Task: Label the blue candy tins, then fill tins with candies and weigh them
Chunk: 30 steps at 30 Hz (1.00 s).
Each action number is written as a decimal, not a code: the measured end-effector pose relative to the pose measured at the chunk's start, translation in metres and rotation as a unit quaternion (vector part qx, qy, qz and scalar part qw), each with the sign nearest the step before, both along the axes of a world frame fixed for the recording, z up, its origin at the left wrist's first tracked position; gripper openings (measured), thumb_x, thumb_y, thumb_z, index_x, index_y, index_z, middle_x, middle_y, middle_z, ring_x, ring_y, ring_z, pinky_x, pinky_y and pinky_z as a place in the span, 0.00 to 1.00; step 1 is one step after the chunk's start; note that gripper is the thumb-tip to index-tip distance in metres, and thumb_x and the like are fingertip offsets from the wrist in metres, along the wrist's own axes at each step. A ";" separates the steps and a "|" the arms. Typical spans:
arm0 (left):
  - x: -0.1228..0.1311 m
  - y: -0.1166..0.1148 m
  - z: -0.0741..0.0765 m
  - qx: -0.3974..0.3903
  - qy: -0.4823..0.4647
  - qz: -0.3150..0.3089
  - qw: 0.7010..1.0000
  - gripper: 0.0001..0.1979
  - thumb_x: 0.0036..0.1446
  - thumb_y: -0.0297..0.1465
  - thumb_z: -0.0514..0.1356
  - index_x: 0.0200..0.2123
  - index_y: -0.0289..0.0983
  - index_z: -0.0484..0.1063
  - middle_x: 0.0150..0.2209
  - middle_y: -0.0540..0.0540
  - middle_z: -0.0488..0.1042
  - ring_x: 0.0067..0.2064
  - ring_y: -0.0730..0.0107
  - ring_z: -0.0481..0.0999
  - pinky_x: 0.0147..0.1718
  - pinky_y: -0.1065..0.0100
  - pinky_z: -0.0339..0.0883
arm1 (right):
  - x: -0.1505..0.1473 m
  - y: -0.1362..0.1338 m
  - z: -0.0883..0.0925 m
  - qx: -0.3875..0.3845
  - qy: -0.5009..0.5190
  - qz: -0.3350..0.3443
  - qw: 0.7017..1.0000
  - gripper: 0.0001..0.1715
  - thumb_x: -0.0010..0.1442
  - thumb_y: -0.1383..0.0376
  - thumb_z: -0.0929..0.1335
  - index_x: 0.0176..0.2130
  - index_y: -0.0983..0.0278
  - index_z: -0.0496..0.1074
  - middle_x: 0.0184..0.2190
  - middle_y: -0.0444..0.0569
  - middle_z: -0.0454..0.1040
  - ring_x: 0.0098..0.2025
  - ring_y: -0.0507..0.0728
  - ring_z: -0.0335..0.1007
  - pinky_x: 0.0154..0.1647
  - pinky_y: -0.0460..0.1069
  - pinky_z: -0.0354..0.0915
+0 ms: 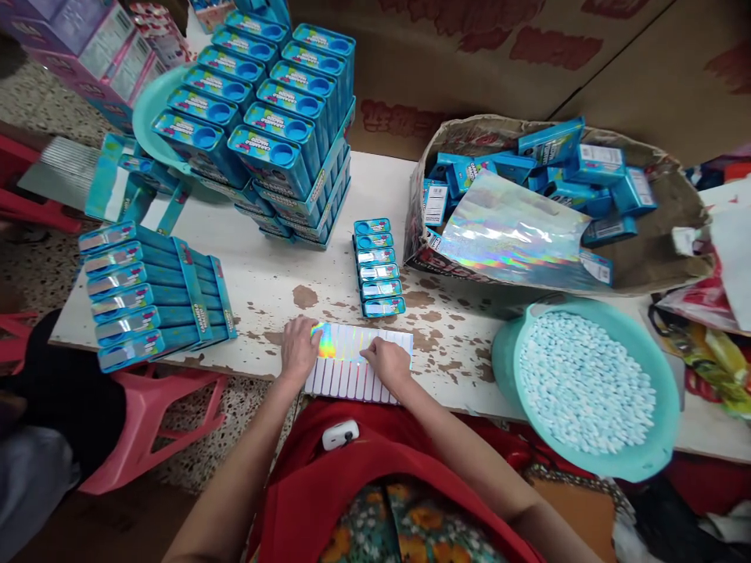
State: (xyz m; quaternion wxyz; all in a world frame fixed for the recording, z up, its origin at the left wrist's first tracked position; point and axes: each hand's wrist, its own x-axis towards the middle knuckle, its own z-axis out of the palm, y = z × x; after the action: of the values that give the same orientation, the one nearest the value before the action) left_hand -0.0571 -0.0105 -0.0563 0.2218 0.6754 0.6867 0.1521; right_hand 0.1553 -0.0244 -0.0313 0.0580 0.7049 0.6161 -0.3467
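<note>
A sheet of narrow shiny strips (340, 379), which look like stickers, lies at the table's front edge before me. Its far half shines rainbow silver, and its near half shows pale strips divided by darker lines. At its left end, my left hand (299, 348) is closed on the edge, thumb on top. My right hand (389, 363) is closed in a pinch over the right part of the sheet; whether a single strip is between the fingertips is hidden. Just beyond the sheet stands a short row of blue boxes (379, 270) with shiny patches on their tops.
Stacked blue boxes (282, 148) stand at the back left, more blue boxes (152, 301) at the left. A cardboard box (422, 195) holds blue boxes and a silver sheet (516, 231). A turquoise bucket (508, 356) of pale candies stands right. A pink stool (158, 407) is below left.
</note>
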 end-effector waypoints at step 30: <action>0.018 0.000 -0.002 -0.068 -0.161 0.172 0.970 0.08 0.56 0.34 0.53 0.29 0.39 0.70 0.29 0.48 0.71 0.34 0.66 0.69 0.38 0.64 0.62 | -0.036 -0.014 0.036 0.273 0.206 0.125 0.931 0.05 0.63 0.65 0.65 0.37 0.64 0.69 0.37 0.52 0.72 0.42 0.59 0.65 0.44 0.53 0.62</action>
State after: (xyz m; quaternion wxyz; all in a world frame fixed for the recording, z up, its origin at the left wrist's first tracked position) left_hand -0.0387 -0.0101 -0.0584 0.3454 0.4974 0.7563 0.2475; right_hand 0.1191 -0.0388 0.0050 -0.2223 0.5238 0.7683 -0.2931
